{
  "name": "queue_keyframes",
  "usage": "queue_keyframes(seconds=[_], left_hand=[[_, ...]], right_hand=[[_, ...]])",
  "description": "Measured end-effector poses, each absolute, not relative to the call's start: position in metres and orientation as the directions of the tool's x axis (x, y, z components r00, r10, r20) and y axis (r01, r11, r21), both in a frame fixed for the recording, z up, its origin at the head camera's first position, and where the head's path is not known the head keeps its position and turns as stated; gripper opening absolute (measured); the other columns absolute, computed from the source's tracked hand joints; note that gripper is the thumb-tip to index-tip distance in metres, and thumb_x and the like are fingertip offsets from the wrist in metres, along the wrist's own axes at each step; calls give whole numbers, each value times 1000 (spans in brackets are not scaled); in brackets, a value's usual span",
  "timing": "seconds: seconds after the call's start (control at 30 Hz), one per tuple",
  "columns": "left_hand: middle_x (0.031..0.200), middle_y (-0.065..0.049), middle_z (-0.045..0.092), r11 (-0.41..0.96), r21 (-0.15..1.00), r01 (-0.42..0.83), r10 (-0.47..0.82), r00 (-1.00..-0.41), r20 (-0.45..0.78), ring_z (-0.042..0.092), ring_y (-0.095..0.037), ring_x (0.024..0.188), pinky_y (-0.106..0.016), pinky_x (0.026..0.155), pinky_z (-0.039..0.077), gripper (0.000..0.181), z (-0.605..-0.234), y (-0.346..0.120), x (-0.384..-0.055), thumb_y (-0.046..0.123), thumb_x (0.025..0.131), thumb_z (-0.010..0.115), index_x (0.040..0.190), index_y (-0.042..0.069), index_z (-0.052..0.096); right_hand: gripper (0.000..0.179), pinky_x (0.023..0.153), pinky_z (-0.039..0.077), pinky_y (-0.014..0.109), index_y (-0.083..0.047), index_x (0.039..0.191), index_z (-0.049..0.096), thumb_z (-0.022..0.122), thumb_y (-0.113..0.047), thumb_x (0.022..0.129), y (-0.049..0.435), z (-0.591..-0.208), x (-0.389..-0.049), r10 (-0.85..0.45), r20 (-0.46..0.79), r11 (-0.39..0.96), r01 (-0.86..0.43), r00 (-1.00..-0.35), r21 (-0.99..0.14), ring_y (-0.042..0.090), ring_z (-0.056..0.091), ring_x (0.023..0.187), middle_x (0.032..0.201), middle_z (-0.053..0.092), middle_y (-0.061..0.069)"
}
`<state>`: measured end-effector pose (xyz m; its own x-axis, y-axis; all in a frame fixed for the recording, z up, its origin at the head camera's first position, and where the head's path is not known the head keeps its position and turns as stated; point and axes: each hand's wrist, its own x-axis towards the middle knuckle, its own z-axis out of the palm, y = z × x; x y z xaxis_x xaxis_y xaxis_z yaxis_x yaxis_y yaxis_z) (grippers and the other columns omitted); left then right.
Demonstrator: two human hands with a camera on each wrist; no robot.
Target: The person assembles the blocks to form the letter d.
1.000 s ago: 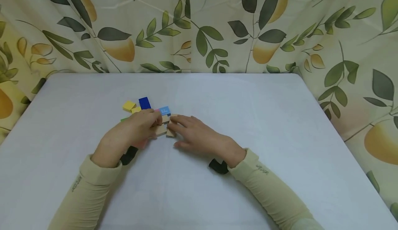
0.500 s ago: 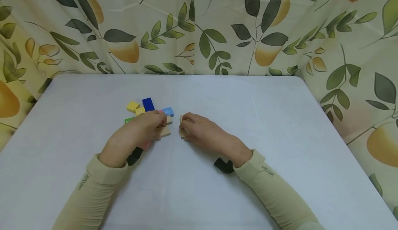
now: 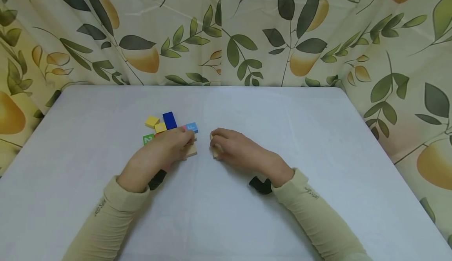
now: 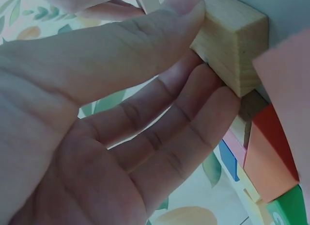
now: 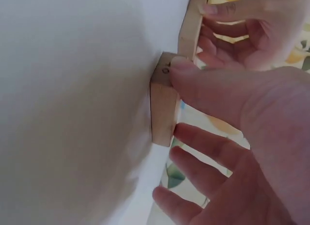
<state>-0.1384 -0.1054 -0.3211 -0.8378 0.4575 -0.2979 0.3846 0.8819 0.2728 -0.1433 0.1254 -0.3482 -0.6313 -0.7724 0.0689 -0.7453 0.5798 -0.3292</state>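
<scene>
My left hand (image 3: 160, 151) holds a plain wooden block (image 4: 232, 40), thumb on one face and fingertips along another. In the head view this hand covers part of a cluster of coloured blocks. My right hand (image 3: 243, 149) pinches a second wooden block (image 5: 163, 111) between thumb and index finger, its other fingers spread apart from it. A dark mark shows on that block's end beside the thumb. The block is largely hidden behind the fingers in the head view, and a gap of white table separates it from the left hand's block.
Behind my left hand lie two yellow blocks (image 3: 152, 121), a dark blue block (image 3: 170, 120) and a light blue lettered block (image 3: 192, 127). A green numbered block (image 3: 148, 139) is at its left. An orange-red block (image 4: 271, 157) shows below. The white table (image 3: 282, 127) meets a patterned curtain (image 3: 247, 25).
My right hand has closed its fingers on the wooden block and drawn it rightward, away from the cluster. My left hand has shifted slightly right, uncovering more of the green block.
</scene>
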Motion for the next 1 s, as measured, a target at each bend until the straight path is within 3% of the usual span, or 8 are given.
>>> queue_keyframes(seconds=[0.13,0.33,0.53,0.73,1.0], left_hand=[[109,-8,59,870,271,413,479,-839,-260,56,-20,90,-30,79,51,38,-320,-104,-135,8,86,76,120,10,60],[106,-11,61,850,241,469,516,-833,-200,58,-20,92,-30,80,54,36,-322,-101,-133,8,83,79,115,9,63],[110,-13,64,835,237,497,539,-826,-166,59,-22,99,-32,86,55,38,-326,-96,-133,7,83,79,118,7,65],[110,-12,65,833,228,504,548,-807,-220,60,-22,97,-32,85,55,34,-325,-85,-138,7,85,76,118,8,66],[113,-13,64,854,225,470,518,-813,-266,59,-25,101,-33,89,54,37,-321,-77,-141,7,84,78,119,8,65]], right_hand=[[39,109,45,36,-4,125,60,73,-14,90,136,-345,-141,-725,-36,645,-661,-687,-382,23,53,129,140,52,9],[50,105,48,35,-1,136,55,72,-18,92,151,-345,-137,-724,-39,649,-661,-689,-378,22,55,126,141,50,8],[53,103,49,36,-2,137,54,72,-21,91,159,-343,-132,-712,-46,665,-652,-701,-364,23,55,124,140,50,9],[53,99,50,34,-3,136,57,73,-22,90,166,-343,-125,-698,-35,677,-643,-715,-356,20,57,117,136,50,7],[48,97,51,31,-1,129,58,74,-23,89,173,-344,-123,-692,-39,657,-608,-720,-445,14,57,113,134,45,5]])
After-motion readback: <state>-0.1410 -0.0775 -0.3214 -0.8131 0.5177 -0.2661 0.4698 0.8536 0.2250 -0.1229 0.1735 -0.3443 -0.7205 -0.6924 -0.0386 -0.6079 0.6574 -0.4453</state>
